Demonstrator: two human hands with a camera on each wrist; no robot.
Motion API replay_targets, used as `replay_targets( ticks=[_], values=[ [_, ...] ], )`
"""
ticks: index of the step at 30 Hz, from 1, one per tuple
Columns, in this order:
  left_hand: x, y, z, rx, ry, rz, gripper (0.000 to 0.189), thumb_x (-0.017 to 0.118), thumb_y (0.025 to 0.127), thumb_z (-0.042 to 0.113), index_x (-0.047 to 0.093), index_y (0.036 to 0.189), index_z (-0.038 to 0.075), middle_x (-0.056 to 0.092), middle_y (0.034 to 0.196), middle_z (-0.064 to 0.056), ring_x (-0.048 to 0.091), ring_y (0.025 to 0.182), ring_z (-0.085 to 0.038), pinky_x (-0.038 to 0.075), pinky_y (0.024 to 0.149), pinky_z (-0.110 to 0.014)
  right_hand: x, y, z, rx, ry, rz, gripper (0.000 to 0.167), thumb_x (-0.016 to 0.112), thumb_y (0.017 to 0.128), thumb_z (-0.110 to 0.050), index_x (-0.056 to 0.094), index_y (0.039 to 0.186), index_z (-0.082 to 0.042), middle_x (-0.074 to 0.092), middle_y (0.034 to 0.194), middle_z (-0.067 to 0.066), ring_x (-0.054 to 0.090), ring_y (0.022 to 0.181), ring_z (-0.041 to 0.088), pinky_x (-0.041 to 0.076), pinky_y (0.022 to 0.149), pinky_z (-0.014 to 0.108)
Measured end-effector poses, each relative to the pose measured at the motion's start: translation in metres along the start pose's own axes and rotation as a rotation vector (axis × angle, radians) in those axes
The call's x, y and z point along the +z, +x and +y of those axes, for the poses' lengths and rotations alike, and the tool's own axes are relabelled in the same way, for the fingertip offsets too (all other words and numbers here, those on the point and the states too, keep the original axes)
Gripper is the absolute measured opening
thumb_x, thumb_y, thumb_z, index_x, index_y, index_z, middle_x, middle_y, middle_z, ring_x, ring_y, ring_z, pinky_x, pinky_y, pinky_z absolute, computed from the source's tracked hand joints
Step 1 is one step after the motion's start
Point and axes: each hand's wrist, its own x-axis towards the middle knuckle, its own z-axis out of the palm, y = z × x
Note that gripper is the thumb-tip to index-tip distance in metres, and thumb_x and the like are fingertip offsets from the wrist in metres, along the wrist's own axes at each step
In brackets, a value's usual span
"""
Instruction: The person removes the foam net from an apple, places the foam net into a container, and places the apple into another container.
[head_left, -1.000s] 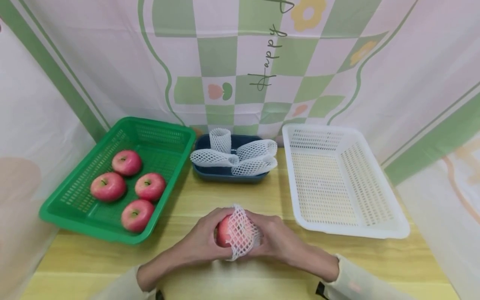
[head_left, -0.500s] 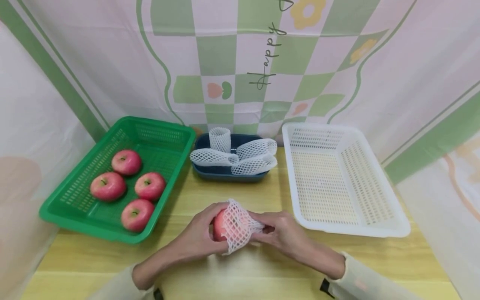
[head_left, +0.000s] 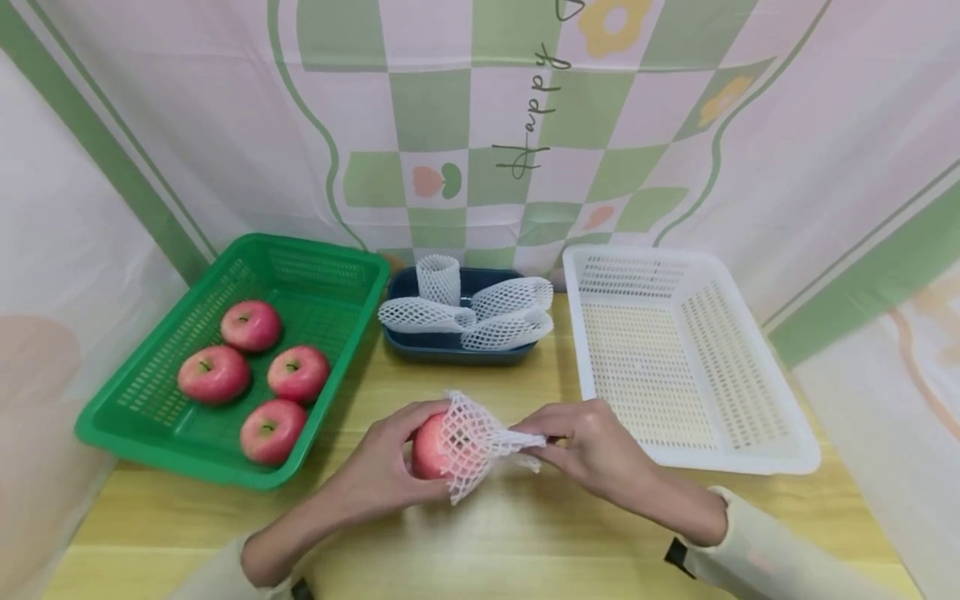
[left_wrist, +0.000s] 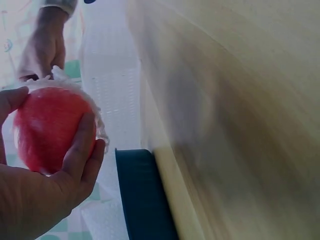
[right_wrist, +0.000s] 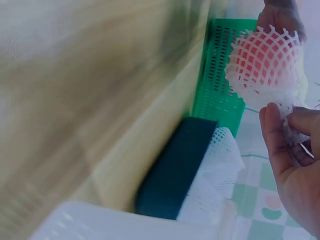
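Above the front of the table, my left hand (head_left: 380, 467) grips a red apple (head_left: 430, 450), fingers and thumb curled round its left side. A white foam net sleeve (head_left: 468, 442) covers the apple's right side. My right hand (head_left: 592, 442) pinches the narrow gathered end of that net, to the right of the fruit. In the left wrist view the apple's bare side (left_wrist: 52, 125) faces me, with the net's edge behind it. From the right wrist, the spread mesh (right_wrist: 265, 62) shows over the apple, and thumb and fingers squeeze its tail.
At the left stands a green basket (head_left: 337, 392) with several apples (head_left: 215, 375). Behind the hands, a dark blue tray (head_left: 457, 357) holds several white foam nets (head_left: 506, 330). A white basket (head_left: 645, 367) stands at the right. A patterned cloth (head_left: 435, 108) hangs behind.
My right hand has moved right, drawing the net's end out into a narrow tail. My left hand has shifted slightly left and up with the apple, and more of the net shows.
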Motion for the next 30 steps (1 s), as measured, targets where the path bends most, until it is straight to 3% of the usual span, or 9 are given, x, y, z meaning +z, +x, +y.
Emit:
replay_targets(
  ticks=[6, 14, 20, 24, 30],
  values=[
    [-0.005, -0.001, 0.002, 0.016, 0.08, 0.048, 0.08, 0.094, 0.077, 0.029, 0.059, 0.148, 0.014, 0.066, 0.141, -0.006, 0.064, 0.126, -0.025, 0.055, 0.105, -0.042, -0.022, 0.012, -0.003, -0.079, -0.034, 0.036, 0.03, 0.088, 0.077, 0.005, 0.084, 0.103, -0.009, 0.082, 0.098, 0.002, 0.077, 0.082, 0.015, 0.059, 0.071, 0.014],
    [-0.016, -0.005, 0.004, 0.018, 0.12, 0.097, 0.074, 0.094, 0.077, 0.033, 0.062, 0.143, 0.026, 0.069, 0.134, 0.008, 0.066, 0.12, -0.015, 0.056, 0.103, -0.042, -0.052, 0.03, 0.001, -0.086, -0.149, 0.073, 0.032, 0.09, 0.072, 0.01, 0.084, 0.098, -0.008, 0.081, 0.092, 0.001, 0.075, 0.076, 0.009, 0.057, 0.064, 0.013],
    [-0.026, -0.009, 0.008, 0.023, 0.156, 0.12, 0.074, 0.094, 0.078, 0.039, 0.062, 0.143, 0.028, 0.069, 0.134, 0.009, 0.067, 0.116, -0.012, 0.058, 0.099, -0.04, -0.068, 0.046, 0.003, -0.086, -0.224, 0.067, 0.033, 0.091, 0.071, 0.011, 0.085, 0.097, -0.008, 0.081, 0.091, 0.001, 0.075, 0.075, 0.009, 0.056, 0.063, 0.012],
    [-0.035, -0.011, 0.013, 0.043, 0.195, 0.153, 0.074, 0.094, 0.078, 0.039, 0.062, 0.143, 0.027, 0.07, 0.132, 0.008, 0.068, 0.112, -0.011, 0.059, 0.096, -0.038, -0.078, 0.06, 0.007, -0.105, -0.284, 0.071, 0.029, 0.092, 0.072, 0.01, 0.085, 0.094, -0.006, 0.081, 0.088, 0.002, 0.074, 0.073, 0.009, 0.057, 0.061, 0.016],
    [-0.058, -0.014, 0.026, 0.013, 0.24, 0.178, 0.079, 0.095, 0.077, 0.036, 0.058, 0.147, 0.03, 0.066, 0.138, 0.007, 0.066, 0.117, -0.012, 0.058, 0.097, -0.042, -0.089, 0.082, 0.018, -0.129, -0.355, 0.081, 0.021, 0.09, 0.075, 0.008, 0.083, 0.091, -0.004, 0.08, 0.084, 0.004, 0.07, 0.069, 0.008, 0.057, 0.058, 0.022]
  ],
)
